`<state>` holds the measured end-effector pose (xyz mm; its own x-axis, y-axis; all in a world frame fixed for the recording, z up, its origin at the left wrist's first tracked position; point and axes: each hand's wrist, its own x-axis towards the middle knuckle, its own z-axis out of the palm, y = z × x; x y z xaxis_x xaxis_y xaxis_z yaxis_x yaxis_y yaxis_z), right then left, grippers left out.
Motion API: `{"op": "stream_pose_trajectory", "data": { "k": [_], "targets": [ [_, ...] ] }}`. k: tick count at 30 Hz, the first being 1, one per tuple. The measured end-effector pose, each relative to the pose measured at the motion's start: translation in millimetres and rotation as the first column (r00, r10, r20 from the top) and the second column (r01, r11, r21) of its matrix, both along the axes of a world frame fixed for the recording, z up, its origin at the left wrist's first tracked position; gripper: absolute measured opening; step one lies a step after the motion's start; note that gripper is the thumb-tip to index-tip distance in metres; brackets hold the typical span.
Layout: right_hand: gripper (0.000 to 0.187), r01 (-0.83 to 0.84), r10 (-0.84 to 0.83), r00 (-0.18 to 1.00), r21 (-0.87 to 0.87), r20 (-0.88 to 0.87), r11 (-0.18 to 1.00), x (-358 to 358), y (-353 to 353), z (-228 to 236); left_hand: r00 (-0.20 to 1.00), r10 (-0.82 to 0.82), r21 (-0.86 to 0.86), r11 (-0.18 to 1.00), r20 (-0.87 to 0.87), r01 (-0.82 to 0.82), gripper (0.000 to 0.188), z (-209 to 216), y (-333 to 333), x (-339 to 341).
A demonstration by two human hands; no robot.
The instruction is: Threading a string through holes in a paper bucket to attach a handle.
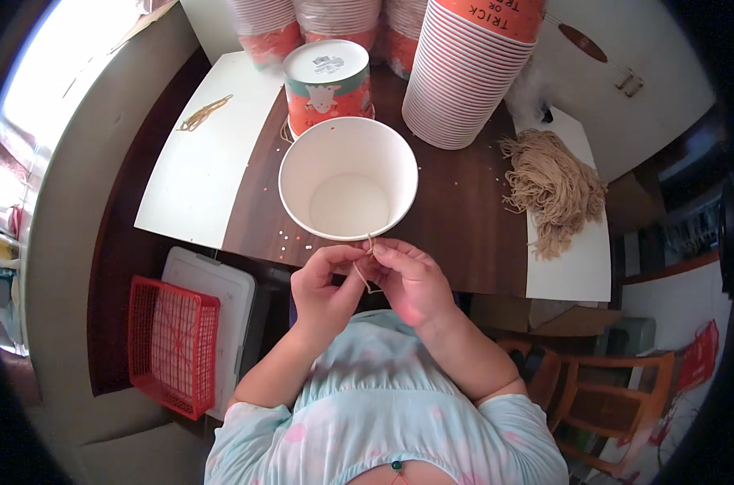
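Note:
A white paper bucket (348, 178) stands open and empty on the dark brown table (472, 234), close to its near edge. A thin tan string (365, 273) runs from the bucket's near rim down between my hands. My left hand (324, 283) and my right hand (410, 279) meet just below the rim, both pinching that string with fingertips together. Behind the bucket an orange and teal bucket (328, 85) sits upside down, white base up.
A tall stack of orange-printed paper buckets (468, 69) lies at the back right, more stacks (302, 20) behind. A bundle of tan strings (553, 190) rests on a white sheet at right. Loose strings (205, 113) lie on a white sheet at left. A red basket (173, 343) sits on the floor.

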<state>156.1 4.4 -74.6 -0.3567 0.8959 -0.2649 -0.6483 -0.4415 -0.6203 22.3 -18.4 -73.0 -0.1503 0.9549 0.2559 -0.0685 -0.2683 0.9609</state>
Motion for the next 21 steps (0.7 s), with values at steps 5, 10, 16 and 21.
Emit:
{"op": "stream_pose_trajectory", "data": {
  "k": [5, 10, 16, 21],
  "targets": [
    [0.019, -0.004, 0.004, 0.999, 0.001, 0.047, 1.0, 1, 0, 6, 0.957, 0.135, 0.218, 0.973, -0.256, -0.078, 0.015, -9, 4, -7],
    [0.018, -0.006, 0.008, 1.0, -0.058, 0.029, 0.998, 1, 2, -3, 0.907, 0.172, 0.278, 0.959, -0.385, -0.064, 0.021, -8, 6, -6],
    [0.018, 0.096, -0.094, 0.986, -0.008, 0.137, 0.995, -5, -6, 5, 0.881, 0.195, 0.311, 0.949, -0.431, -0.058, 0.017, -5, 5, -3],
    [0.019, 0.033, -0.031, 0.998, -0.04, 0.059, 0.999, -3, 1, 6, 0.867, 0.181, 0.346, 0.938, -0.464, -0.011, 0.022, -3, 8, -8]
  ]
}}
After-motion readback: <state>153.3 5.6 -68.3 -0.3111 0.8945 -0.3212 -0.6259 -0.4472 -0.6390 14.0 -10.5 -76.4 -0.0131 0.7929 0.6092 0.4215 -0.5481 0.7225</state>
